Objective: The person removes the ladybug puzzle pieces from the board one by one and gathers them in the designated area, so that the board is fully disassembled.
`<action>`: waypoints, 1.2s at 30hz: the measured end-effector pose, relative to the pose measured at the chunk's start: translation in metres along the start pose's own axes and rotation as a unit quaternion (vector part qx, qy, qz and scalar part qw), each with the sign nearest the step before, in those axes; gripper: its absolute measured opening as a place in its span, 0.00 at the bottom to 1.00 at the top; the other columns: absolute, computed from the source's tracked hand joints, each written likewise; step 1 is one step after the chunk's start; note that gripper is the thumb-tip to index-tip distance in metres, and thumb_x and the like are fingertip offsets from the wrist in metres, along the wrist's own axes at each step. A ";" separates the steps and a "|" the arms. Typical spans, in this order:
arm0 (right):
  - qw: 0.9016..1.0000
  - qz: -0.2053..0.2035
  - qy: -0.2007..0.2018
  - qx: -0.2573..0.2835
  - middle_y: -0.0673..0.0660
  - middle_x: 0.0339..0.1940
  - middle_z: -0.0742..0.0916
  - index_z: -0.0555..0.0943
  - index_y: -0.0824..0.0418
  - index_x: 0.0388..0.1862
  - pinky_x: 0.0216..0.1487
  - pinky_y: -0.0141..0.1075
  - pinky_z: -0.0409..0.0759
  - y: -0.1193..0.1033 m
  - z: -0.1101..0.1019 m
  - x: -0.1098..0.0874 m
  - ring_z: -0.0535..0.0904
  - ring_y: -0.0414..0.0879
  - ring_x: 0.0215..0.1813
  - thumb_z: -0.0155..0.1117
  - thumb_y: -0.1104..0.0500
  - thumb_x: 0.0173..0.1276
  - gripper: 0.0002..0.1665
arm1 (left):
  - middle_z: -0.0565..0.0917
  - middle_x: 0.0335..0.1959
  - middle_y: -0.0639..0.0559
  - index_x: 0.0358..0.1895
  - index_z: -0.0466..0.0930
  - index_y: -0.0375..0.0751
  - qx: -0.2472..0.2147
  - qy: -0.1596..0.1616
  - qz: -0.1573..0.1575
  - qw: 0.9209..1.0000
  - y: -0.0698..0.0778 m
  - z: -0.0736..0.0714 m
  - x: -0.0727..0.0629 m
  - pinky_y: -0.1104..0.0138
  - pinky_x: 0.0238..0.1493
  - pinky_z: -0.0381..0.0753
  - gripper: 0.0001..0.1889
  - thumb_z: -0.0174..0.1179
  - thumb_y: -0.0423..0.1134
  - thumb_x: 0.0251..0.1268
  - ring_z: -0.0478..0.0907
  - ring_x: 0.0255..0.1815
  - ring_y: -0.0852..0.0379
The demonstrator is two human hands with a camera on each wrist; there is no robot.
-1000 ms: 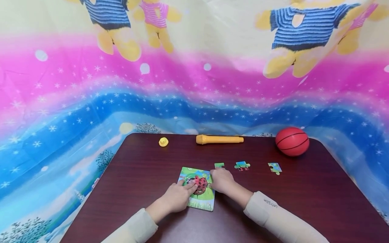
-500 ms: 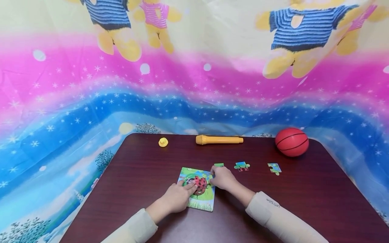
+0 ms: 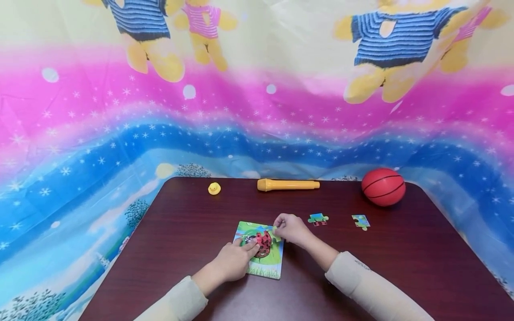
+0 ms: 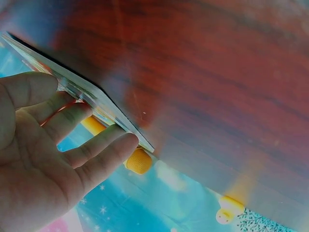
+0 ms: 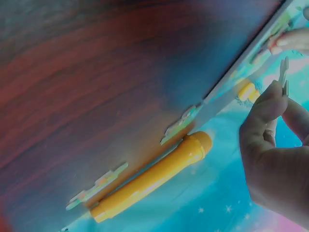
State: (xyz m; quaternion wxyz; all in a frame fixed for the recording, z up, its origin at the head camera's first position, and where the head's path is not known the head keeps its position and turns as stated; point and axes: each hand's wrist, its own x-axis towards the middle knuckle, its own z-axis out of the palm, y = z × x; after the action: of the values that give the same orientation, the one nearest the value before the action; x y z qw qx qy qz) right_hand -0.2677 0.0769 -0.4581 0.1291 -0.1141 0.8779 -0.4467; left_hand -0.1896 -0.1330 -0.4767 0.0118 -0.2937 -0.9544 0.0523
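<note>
Open tabletop (image 3: 182, 240) left of puzzle board (image 3: 269, 263), left grip (image 3: 233, 261) and right grip (image 3: 293, 229) crowding board, microphone (image 3: 291, 184) beyond

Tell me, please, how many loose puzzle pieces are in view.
4: the held piece in the right hand; the covered piece behind it, seen from the right wrist; the middle piece and rightmost piece on the table. Others may be hidden.

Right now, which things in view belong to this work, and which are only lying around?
Seem part of the work:
ladybug puzzle, under the left hand
puzzle piece, pinched by the right hand
loose piece, right of that hand
another loose piece, farther right

Seem only lying around:
yellow duck
yellow microphone
red ball
</note>
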 end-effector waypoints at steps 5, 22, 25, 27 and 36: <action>0.999 0.013 -0.010 0.045 0.56 0.22 0.81 0.77 0.63 0.36 0.29 0.43 0.81 0.011 -0.021 -0.015 0.78 0.49 0.24 0.65 0.63 0.62 0.07 | 0.74 0.64 0.56 0.64 0.73 0.51 0.002 0.005 0.009 1.000 0.004 -0.001 0.000 0.53 0.43 0.79 0.24 0.51 0.38 0.63 0.74 0.58 0.40; 0.987 0.116 0.039 0.108 0.54 0.32 0.82 0.74 0.70 0.47 0.29 0.37 0.81 0.087 -0.133 -0.089 0.78 0.43 0.30 0.63 0.62 0.64 0.16 | 0.73 0.65 0.55 0.65 0.71 0.51 0.012 -0.010 0.006 1.000 0.007 -0.009 0.000 0.52 0.45 0.79 0.24 0.50 0.39 0.65 0.73 0.59 0.39; 0.985 0.127 0.043 0.110 0.52 0.32 0.82 0.74 0.71 0.49 0.29 0.37 0.81 0.095 -0.147 -0.099 0.78 0.43 0.30 0.63 0.61 0.64 0.18 | 0.73 0.65 0.55 0.65 0.71 0.50 0.017 -0.006 0.005 1.000 0.006 -0.007 0.000 0.52 0.45 0.79 0.24 0.51 0.40 0.64 0.73 0.59 0.39; 0.984 0.135 0.046 0.105 0.51 0.32 0.82 0.74 0.71 0.49 0.30 0.38 0.81 0.099 -0.154 -0.103 0.78 0.44 0.30 0.63 0.61 0.64 0.19 | 0.72 0.65 0.55 0.65 0.71 0.49 0.019 -0.005 0.003 1.000 0.005 -0.007 0.001 0.52 0.44 0.79 0.24 0.51 0.40 0.64 0.73 0.59 0.39; 0.985 0.150 0.060 0.053 0.54 0.34 0.82 0.76 0.70 0.45 0.31 0.41 0.80 0.121 -0.170 -0.111 0.78 0.47 0.31 0.62 0.61 0.63 0.15 | 0.72 0.65 0.53 0.65 0.71 0.48 -0.004 -0.012 -0.009 1.000 0.007 -0.004 0.000 0.50 0.44 0.79 0.25 0.50 0.39 0.63 0.72 0.60 0.37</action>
State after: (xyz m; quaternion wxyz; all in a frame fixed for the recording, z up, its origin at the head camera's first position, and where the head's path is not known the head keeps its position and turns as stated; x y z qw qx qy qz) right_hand -0.2295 0.3100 -0.4465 0.1474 0.0535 0.8661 -0.4746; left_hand -0.1853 -0.1271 -0.4739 -0.0002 -0.2842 -0.9573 0.0523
